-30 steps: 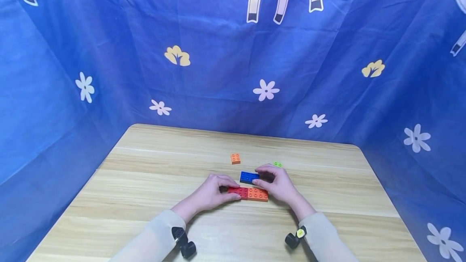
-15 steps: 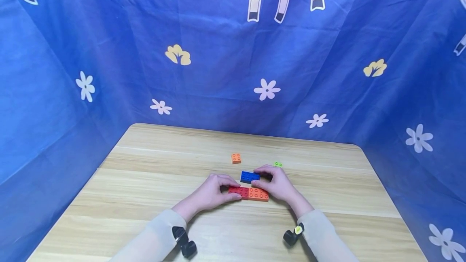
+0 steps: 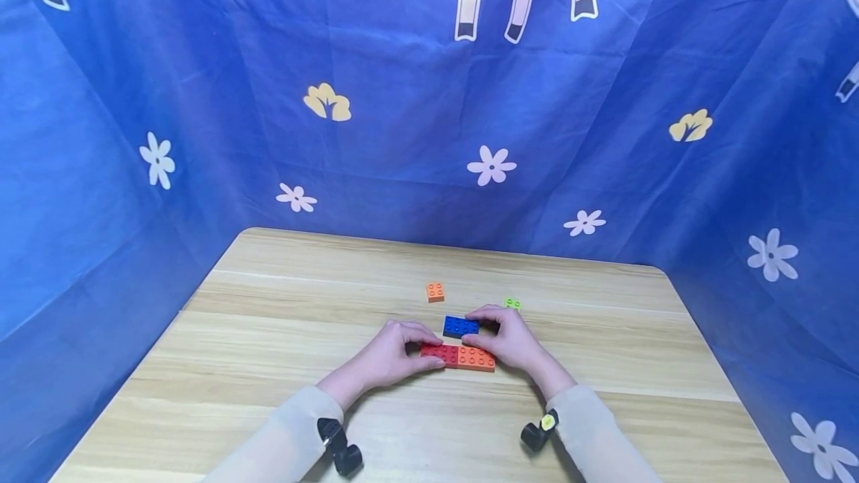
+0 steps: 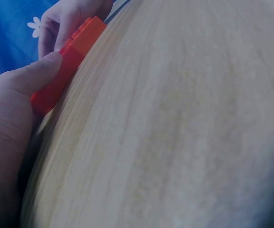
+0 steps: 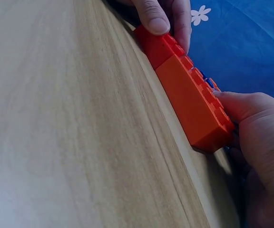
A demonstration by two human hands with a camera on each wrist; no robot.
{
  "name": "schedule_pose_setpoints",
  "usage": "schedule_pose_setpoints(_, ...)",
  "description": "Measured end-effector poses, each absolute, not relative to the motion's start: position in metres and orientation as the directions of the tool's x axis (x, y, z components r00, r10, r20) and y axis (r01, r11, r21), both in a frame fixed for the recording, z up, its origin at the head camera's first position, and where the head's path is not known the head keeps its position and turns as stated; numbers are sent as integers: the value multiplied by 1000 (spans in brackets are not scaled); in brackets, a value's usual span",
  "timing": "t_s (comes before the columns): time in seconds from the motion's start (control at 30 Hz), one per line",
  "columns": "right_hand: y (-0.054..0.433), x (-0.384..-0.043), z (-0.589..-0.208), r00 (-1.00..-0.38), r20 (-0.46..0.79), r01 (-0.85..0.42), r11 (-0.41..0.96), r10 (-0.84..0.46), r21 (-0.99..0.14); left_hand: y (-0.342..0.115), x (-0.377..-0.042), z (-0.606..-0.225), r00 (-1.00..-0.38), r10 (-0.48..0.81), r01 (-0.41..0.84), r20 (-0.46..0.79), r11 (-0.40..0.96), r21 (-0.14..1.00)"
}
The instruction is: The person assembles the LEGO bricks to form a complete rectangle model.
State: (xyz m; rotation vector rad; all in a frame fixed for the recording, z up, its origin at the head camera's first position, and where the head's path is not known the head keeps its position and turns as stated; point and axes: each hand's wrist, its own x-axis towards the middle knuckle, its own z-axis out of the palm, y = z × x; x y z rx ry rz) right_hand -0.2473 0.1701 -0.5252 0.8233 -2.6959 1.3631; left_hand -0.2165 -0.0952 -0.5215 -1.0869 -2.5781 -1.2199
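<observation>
My left hand (image 3: 389,356) pinches a red building brick (image 3: 441,354) between thumb and fingers. The red brick stands end to end with a long orange brick (image 3: 477,359) on the table, and the right wrist view shows their ends touching. Just behind this row lies a dark blue brick (image 3: 460,326). My right hand (image 3: 510,338) holds the blue brick at its right end, thumb on the near side and fingers on the far side. In the right wrist view, the orange brick (image 5: 189,102) hides most of the blue one.
A small square orange brick (image 3: 435,292) lies farther back on the wooden table (image 3: 302,423). A light green brick (image 3: 513,303) sits behind my right hand, partly covered by it. Blue patterned cloth (image 3: 403,170) hangs around the back and sides.
My right hand has shifted slightly left along the blue brick, and more of the green brick shows behind it. The left hand and the bricks keep their places.
</observation>
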Motion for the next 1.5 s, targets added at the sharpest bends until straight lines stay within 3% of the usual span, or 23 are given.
schedule_pose_setpoints(0.23,170,-246,-525,-846,266,-485,463,-462,-741,-96,-216,-522,-743,560,638,367,426,641)
schedule_pose_setpoints(0.77,170,-239,-510,-874,228,-430,462,-430,-775,-96,-215,-523,-751,559,629,352,442,640)
schedule_pose_setpoints(1.5,168,-223,-493,-859,245,-419,343,-449,-841,-94,-216,-523,-761,554,612,339,439,658)
